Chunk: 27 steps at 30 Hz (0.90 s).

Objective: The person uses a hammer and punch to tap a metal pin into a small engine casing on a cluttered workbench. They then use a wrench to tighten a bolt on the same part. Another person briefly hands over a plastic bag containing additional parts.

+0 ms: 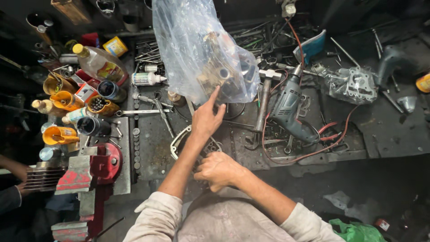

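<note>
- Workbench, dark, greasy and metal point(385, 130), fills most of the view and is covered in tools; its far edge is lost in shadow.
- Clear crinkly plastic bag point(192, 40) hangs over the middle of the bench. Metal engine parts sit inside at the bottom, but the plastic blurs them, so their shapes are hard to make out. The top of the bag is cut off by the picture edge.
- Red bench vise point(96, 168) sits at the left front corner, and its lower part is cut off.
- Grey electric drill point(289, 107) lies to the right of the bag, with a red cord looping round it.
- Steel hammer point(264, 96) lies between the bag and the drill.
- Left hand point(207, 117) reaches up to the bag. Its fingers are spread loose and the first finger touches the bottom of the bag. It grips nothing.
- Right hand point(218, 170) is curled shut on a round grey metal part point(181, 139) low on the bench, close to the body. The hand and arm hide most of that part.
- Yellow plastic cups point(67, 99) stand at the left, some holding small bits too tiny to tell.
</note>
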### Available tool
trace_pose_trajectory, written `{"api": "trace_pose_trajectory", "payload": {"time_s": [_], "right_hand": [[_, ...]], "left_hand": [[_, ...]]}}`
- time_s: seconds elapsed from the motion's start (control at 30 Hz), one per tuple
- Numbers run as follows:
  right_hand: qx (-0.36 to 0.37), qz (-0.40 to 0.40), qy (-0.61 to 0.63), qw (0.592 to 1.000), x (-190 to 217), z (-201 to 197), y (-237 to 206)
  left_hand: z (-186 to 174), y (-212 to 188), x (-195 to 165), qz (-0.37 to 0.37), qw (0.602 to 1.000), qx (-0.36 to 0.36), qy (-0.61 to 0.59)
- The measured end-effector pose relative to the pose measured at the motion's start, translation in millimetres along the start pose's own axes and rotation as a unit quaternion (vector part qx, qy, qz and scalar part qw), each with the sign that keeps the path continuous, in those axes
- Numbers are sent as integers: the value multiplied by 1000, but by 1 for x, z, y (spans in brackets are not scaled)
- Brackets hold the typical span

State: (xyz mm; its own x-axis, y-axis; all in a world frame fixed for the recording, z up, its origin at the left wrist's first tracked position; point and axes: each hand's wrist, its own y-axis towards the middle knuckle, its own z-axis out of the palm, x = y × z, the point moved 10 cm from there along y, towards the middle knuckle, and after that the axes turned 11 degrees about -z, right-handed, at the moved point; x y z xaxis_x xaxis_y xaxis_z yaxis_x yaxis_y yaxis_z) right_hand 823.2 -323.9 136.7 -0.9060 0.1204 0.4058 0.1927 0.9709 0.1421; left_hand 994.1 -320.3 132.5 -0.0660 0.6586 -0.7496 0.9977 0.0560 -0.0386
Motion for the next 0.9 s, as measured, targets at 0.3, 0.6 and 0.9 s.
{"api": "trace_pose_trajectory", "payload": {"time_s": [0.3, 0.6, 0.9], "right_hand": [[-41, -23, 5, 999, 1, -1, -5], [-50, -24, 1, 998, 0, 3, -8], [-30, -25, 2, 999, -2, 9, -5]], "left_hand": [[2, 2, 1, -21, 1000, -1, 1], [6, -5, 3, -28, 999, -17, -41], [-13, -12, -4, -13, 996, -53, -69]]}}
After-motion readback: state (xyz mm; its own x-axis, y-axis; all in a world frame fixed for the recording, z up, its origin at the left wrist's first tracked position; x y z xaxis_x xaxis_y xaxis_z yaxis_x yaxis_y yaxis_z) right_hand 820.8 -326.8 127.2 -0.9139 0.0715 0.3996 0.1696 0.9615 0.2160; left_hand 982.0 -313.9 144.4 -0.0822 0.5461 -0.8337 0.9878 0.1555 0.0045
